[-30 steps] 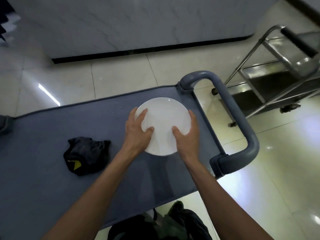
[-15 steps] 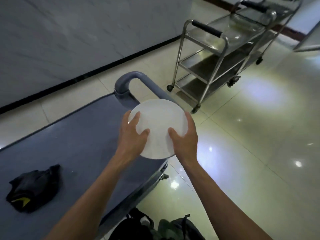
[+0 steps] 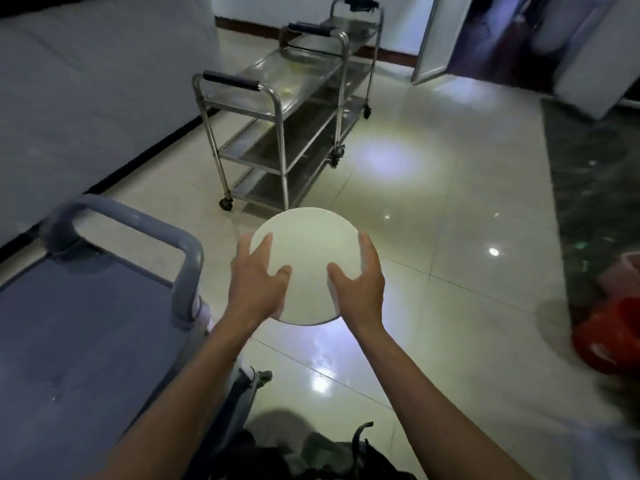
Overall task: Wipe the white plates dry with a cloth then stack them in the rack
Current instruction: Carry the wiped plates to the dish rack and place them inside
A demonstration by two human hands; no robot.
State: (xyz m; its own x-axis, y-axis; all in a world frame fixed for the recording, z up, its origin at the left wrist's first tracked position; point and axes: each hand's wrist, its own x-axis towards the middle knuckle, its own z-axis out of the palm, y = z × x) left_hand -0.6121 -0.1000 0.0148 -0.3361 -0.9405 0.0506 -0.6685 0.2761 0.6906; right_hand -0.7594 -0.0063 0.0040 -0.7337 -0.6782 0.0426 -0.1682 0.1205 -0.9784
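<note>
A round white plate (image 3: 304, 251) is held in the air over the tiled floor, to the right of the grey cart. My left hand (image 3: 258, 285) grips its left rim, thumb lying on the upper face. My right hand (image 3: 360, 282) grips the right rim the same way, fingers curled under the edge. The plate's near edge is partly hidden by both hands. The dark cloth is out of view.
A grey platform cart (image 3: 86, 341) with a curved handle (image 3: 138, 220) stands at the left. A steel three-shelf trolley (image 3: 277, 109) stands ahead near the wall, a second one behind it. A red bag (image 3: 609, 334) lies at the right, dark bags (image 3: 304, 455) at my feet.
Both hands lifted the plate off the grey cart and carried it right, out over the floor. The view swung right; the cloth left the frame and the steel trolleys came into sight.
</note>
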